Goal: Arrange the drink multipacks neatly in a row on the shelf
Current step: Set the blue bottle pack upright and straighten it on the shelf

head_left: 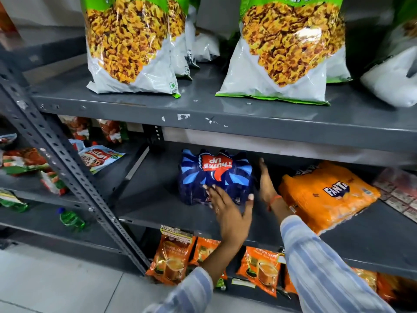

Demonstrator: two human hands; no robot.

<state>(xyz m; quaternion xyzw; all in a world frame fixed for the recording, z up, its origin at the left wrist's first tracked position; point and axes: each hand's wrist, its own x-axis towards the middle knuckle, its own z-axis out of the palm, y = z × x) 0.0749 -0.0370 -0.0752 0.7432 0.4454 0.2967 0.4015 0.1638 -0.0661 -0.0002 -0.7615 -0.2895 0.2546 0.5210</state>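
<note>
A dark blue Thums Up multipack (216, 175) stands on the middle grey shelf (158, 206), its label upside down. My left hand (230, 211) lies flat against its front lower face, fingers spread. My right hand (266, 184) presses its open palm against the pack's right side, between it and an orange Fanta multipack (327, 195). The Fanta pack lies tilted on the same shelf to the right, one corner hanging over the front edge.
Large snack bags (128, 41) stand on the shelf above. Orange tea pouches (171, 258) fill the shelf below. A slotted grey upright (67, 168) runs diagonally at left; beyond it lie loose packets and a green bottle (71, 220). A white patterned box (399, 190) sits far right.
</note>
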